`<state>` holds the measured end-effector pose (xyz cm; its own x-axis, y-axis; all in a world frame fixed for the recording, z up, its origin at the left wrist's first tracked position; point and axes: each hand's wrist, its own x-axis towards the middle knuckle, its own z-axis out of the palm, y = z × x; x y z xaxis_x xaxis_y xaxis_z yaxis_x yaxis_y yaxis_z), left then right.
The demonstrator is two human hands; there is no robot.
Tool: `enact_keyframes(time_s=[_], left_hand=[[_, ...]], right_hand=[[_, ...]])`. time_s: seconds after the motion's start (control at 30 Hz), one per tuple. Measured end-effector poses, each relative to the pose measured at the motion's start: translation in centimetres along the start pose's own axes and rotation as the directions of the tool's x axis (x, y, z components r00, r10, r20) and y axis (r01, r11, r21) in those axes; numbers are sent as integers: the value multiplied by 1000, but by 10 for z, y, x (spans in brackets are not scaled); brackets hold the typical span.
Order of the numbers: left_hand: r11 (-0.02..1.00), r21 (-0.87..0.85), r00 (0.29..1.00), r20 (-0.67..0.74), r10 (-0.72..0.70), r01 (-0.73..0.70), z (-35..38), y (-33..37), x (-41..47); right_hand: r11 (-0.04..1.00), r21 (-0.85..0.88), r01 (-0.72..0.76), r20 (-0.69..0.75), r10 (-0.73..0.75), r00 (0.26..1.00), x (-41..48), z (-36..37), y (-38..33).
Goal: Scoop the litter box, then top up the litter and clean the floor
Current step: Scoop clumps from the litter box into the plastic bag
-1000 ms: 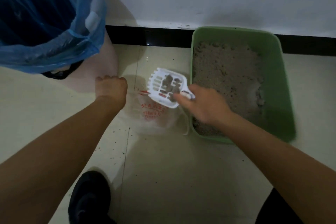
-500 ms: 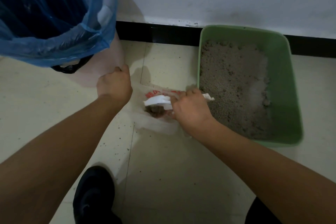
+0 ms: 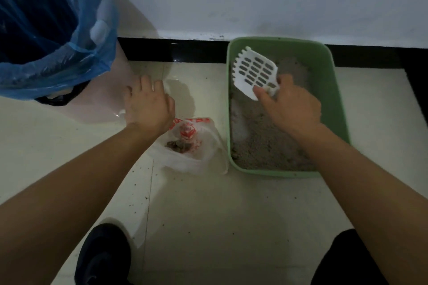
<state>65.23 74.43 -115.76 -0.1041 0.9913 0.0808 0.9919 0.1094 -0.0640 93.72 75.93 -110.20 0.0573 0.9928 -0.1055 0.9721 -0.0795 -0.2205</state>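
Observation:
A green litter box (image 3: 333, 90) holding grey litter (image 3: 266, 143) stands against the wall at the right. My right hand (image 3: 291, 106) is over the box and grips a white slotted scoop (image 3: 254, 71), which is empty and raised above the litter. Left of the box lies a clear plastic bag (image 3: 192, 146) with red print, with dark clumps (image 3: 178, 144) inside. My left hand (image 3: 148, 104) holds the bag's far edge, fingers curled on the plastic.
A pale bin with a blue liner (image 3: 53, 30) stands at the upper left by the black skirting. Litter grains (image 3: 139, 196) speckle the cream floor tiles. My dark shoe (image 3: 102, 257) is at the bottom left.
The scoop tipped its clumps into the plastic bag, then my right hand carried it, empty, right and back over the litter box. My left hand stayed on the bag.

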Motion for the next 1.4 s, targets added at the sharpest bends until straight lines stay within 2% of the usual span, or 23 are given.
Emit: enact_keyframes(time_s=[0.1, 0.2, 0.27, 0.4, 0.47, 0.6, 0.73, 0.83, 0.97, 1.2, 1.33, 1.4], left_hand=[[974, -224, 1000, -4, 15, -16, 2, 35, 2], [879, -473, 989, 150, 13, 60, 2, 74, 1], [828, -548, 960, 276, 41, 122, 2, 99, 0], [820, -564, 926, 355, 130, 101, 9, 133, -9], [834, -536, 921, 379, 95, 135, 15, 140, -16], [858, -460, 907, 420, -15, 227, 20, 152, -27], [877, -430, 920, 391, -33, 215, 23, 154, -28], [890, -415, 932, 362, -32, 191, 24, 154, -28], [892, -412, 936, 350, -31, 184, 23, 156, -28], [886, -423, 944, 325, -49, 191, 27, 157, -27], [886, -425, 951, 304, -53, 185, 32, 156, -27], [889, -420, 953, 299, -56, 183, 34, 157, -27]], right_hand=[[985, 29, -172, 89, 169, 982, -1, -5, 38], [965, 31, -260, 218, 248, 944, -5, -8, 61], [964, 39, -261, 311, 237, 921, -6, -9, 73], [981, -38, -189, 361, 190, 913, -9, -16, 85], [962, -183, -200, 335, 252, 908, -10, -23, 89], [862, -445, -243, 202, 361, 911, -11, -36, 98], [843, -461, -275, 174, 390, 904, -10, -45, 110], [849, -477, -225, 112, 313, 943, -5, -46, 120], [751, -649, -118, 31, 181, 983, 0, -32, 126], [666, -744, 46, 60, -2, 998, -4, -12, 120], [504, -855, 126, 75, -121, 990, 14, -25, 124], [384, -910, 154, 132, -84, 988, 20, -29, 114]])
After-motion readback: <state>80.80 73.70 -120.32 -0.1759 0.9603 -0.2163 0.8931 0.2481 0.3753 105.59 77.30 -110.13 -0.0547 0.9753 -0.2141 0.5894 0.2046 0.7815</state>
